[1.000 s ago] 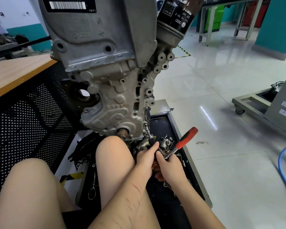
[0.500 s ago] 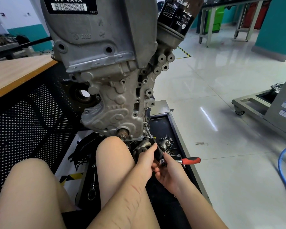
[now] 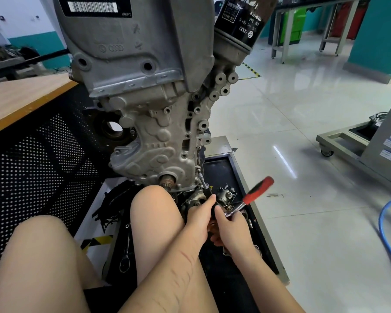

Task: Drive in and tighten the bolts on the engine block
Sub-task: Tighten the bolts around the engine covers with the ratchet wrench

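While a knee [image 3: 155, 213] hides the engine block [image 3: 149, 123] — hands [image 3: 215, 224] crowd the ratchet [image 3: 251, 198].

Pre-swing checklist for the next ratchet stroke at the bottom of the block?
1. Right hand holds ratchet near its head: ok.
2. Left hand steadies the head end: ok.
3. Socket seated on bolt: cannot tell, hidden by hands.
4. Red handle has free air around it for the swing: ok.
5. Loose parts lie close under the handle: not ok.
6. Engine block secured: cannot tell.
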The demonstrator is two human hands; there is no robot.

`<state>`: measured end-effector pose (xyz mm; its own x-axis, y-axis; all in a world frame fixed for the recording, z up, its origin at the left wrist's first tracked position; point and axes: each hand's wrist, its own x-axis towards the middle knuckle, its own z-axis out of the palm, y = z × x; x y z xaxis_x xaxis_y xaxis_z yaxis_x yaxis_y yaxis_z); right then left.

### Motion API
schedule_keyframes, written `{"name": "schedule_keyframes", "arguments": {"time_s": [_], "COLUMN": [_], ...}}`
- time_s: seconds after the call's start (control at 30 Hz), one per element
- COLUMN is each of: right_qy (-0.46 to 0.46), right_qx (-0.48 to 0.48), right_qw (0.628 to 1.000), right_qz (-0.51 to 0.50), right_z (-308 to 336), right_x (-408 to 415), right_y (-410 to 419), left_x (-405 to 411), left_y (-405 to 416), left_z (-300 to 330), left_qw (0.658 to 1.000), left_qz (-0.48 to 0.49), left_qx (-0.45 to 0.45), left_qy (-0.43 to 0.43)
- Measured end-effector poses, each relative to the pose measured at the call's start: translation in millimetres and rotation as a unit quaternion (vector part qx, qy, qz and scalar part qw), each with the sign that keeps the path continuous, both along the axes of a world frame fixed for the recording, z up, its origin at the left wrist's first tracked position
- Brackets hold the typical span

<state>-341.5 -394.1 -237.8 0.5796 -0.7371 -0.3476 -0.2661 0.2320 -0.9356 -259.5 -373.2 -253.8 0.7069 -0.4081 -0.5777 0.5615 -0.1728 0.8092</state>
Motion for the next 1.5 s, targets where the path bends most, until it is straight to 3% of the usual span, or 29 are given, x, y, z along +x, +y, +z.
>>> {"name": "schedule_keyframes", "arguments": {"time_s": [0.1, 0.2, 0.37, 0.53, 0.63, 0.77, 0.9, 1.0, 1.1, 1.2, 1.3, 1.4, 1.5], "right_qy": [0.06, 0.056, -0.024, -0.13, -0.139, -0.099, -0.012, 0.053, 0.069, 0.059, -0.006, -0.068, -0.093], "right_qx": [-0.14, -0.136, 0.08, 0.358, 0.384, 0.28, 0.031, -0.145, -0.2, -0.133, 0.044, 0.223, 0.292], "right_qw": [0.988, 0.988, 0.997, 0.923, 0.911, 0.953, 0.999, 0.987, 0.976, 0.988, 0.999, 0.972, 0.951], "right_qz": [0.031, 0.039, 0.001, -0.053, -0.056, -0.052, -0.016, 0.041, 0.06, 0.048, 0.011, -0.033, -0.034], "right_z": [-4, -6, -1, 11, 11, 8, 1, -5, -7, -6, -2, 5, 9], "right_x": [1, 1, 1, -4, -6, -2, -1, -1, 0, 1, 1, -1, -3], "right_y": [1, 0, -2, -6, -7, -5, -3, -1, -1, -3, -5, -8, -7], "left_x": [1, 1, 1, 2, 3, 3, 3, 3, 2, 1, 2, 2, 4], "left_y": [0, 0, 1, 0, 0, -1, 0, 0, 1, 1, 0, 2, 5], "left_z": [-2, -2, 3, 2, -1, -3, -3, -6, -5, -3, 1, 3, 0], "left_qw": [1.0, 0.999, 1.0, 0.998, 0.998, 0.999, 1.0, 1.0, 1.0, 1.0, 0.998, 0.997, 0.997], "left_qz": [0.006, 0.009, 0.007, -0.018, -0.022, -0.017, -0.009, -0.003, -0.007, -0.004, -0.013, -0.038, -0.054], "left_qx": [0.001, 0.001, 0.001, 0.016, 0.02, 0.008, -0.009, -0.007, -0.007, 0.002, -0.01, -0.013, -0.003], "left_qy": [-0.023, -0.033, 0.03, 0.057, 0.054, 0.03, 0.013, -0.009, -0.013, 0.001, 0.053, 0.067, 0.05]}}
